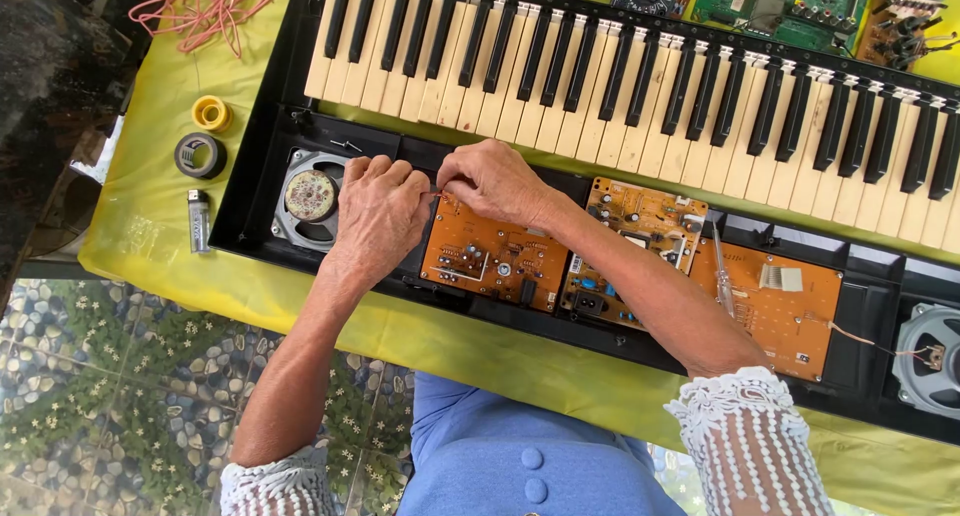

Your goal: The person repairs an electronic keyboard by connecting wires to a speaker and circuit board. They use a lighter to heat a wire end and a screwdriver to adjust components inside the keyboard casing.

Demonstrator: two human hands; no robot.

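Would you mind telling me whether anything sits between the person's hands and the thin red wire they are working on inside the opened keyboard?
Nothing visible does. The left hand and right hand both pinch the red wire directly, just above the orange circuit board, beside the speaker.

bright, even daylight, soft shadows under the arms, sharp focus throughout, slight wide-angle bending toward the edges.

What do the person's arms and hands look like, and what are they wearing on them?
Both arms are bare from wrist to above the elbow. The left hand and right hand wear no gloves, and no rings or watch show. Each upper arm ends in a short white lace sleeve with a scalloped, see-through edge, worn with a light blue buttoned garment.
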